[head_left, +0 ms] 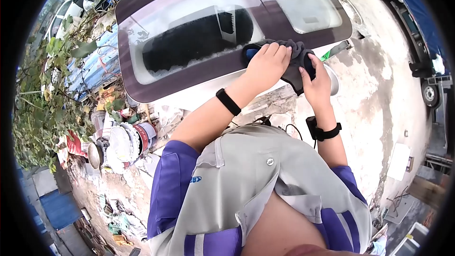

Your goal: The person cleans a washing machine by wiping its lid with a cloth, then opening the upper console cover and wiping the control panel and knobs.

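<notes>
A crumpled dark grey cloth (295, 68) with black folded edges is bunched between my two hands at the near edge of a large glass panel (189, 77) with a dark border. My left hand (268, 65) is closed on its left part, knuckles up, beside a small blue patch (251, 53). My right hand (316, 81) grips its right side between thumb and fingers. Whether the cloth is a glove or a rag cannot be made out. Just beyond my right hand lies a flat dark tool with a green part (327, 55).
White buckets (125, 142) and scattered rubbish stand at the left, below leafy vines (42, 109). A blue truck (412, 0) is at the upper right. Parked cars show at the upper left. A pale round container (333, 81) sits behind my right hand.
</notes>
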A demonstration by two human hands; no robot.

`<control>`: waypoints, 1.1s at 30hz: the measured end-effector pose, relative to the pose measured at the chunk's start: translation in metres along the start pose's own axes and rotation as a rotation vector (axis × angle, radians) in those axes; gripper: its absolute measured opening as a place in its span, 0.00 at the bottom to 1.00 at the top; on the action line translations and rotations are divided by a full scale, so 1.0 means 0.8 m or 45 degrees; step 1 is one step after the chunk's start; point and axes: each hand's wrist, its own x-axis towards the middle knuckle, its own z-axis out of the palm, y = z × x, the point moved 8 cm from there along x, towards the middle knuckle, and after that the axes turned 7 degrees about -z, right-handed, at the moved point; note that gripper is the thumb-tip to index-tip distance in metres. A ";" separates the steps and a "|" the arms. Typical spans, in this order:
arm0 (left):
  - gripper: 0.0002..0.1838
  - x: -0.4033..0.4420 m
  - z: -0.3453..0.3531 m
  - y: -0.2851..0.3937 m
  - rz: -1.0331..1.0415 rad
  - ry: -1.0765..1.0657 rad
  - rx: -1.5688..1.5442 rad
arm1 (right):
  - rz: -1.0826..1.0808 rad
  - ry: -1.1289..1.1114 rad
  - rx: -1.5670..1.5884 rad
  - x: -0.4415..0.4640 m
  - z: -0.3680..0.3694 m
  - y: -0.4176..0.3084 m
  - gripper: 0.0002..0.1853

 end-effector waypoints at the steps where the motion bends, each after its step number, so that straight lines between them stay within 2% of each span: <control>1: 0.22 -0.015 -0.008 -0.008 -0.058 -0.024 0.004 | -0.121 -0.032 0.001 0.004 0.004 -0.018 0.21; 3: 0.23 -0.052 -0.031 -0.029 -0.160 0.000 0.072 | -0.384 -0.064 0.034 0.011 0.020 -0.055 0.20; 5: 0.22 -0.082 -0.062 -0.047 -0.305 0.046 0.120 | -0.517 -0.110 0.081 0.017 0.047 -0.088 0.19; 9: 0.26 -0.124 -0.090 -0.066 -0.418 0.077 0.235 | -0.759 -0.202 0.171 0.027 0.096 -0.137 0.17; 14: 0.24 -0.107 -0.086 -0.071 -0.461 -0.056 0.233 | -0.692 -0.451 0.448 0.055 0.106 -0.120 0.18; 18: 0.20 -0.075 -0.070 -0.058 -0.331 -0.106 0.163 | -0.646 -0.607 0.377 0.071 0.098 -0.095 0.17; 19: 0.23 -0.065 -0.063 -0.051 -0.287 -0.093 0.167 | -0.637 -0.602 0.326 0.075 0.089 -0.087 0.17; 24: 0.19 -0.018 -0.013 -0.009 -0.068 -0.051 0.228 | -0.446 -0.556 0.224 0.094 0.050 -0.025 0.18; 27: 0.19 -0.009 -0.006 0.000 -0.059 0.057 0.202 | -0.403 -0.516 0.237 0.096 0.042 -0.012 0.19; 30: 0.19 -0.013 -0.003 -0.005 -0.115 0.013 0.141 | -0.365 -0.496 0.179 0.093 0.040 -0.023 0.18; 33: 0.19 -0.022 -0.021 -0.011 -0.133 0.079 0.134 | -0.449 -0.468 0.078 0.085 0.045 -0.042 0.17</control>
